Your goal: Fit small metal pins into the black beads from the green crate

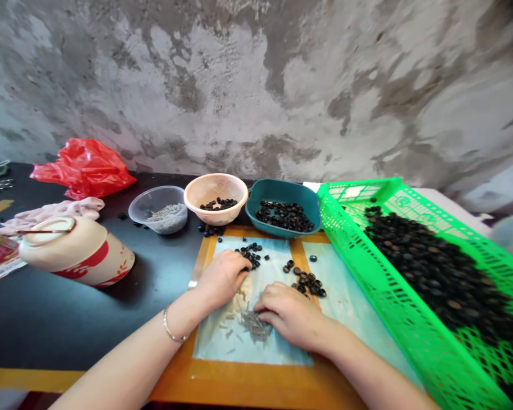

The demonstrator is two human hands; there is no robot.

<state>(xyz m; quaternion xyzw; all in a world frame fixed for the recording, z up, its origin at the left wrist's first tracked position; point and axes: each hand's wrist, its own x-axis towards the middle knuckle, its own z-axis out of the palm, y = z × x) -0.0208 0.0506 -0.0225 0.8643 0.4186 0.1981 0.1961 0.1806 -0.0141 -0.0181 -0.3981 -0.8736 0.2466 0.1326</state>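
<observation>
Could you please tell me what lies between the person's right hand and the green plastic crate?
In the head view, a pale sheet lies there, carrying a small cluster of black buttons just beyond the right hand, short of the green plastic crate.

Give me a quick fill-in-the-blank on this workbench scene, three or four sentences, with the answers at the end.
The left hand wears a thin metal ____ on its wrist.
The slotted plastic basket on the right is bright ____.
The crumpled plastic bag at the far end of the bench is ____.
The dish between the peach bowl and the basket is ____.

Missing words: bracelet; green; red; teal.
</observation>
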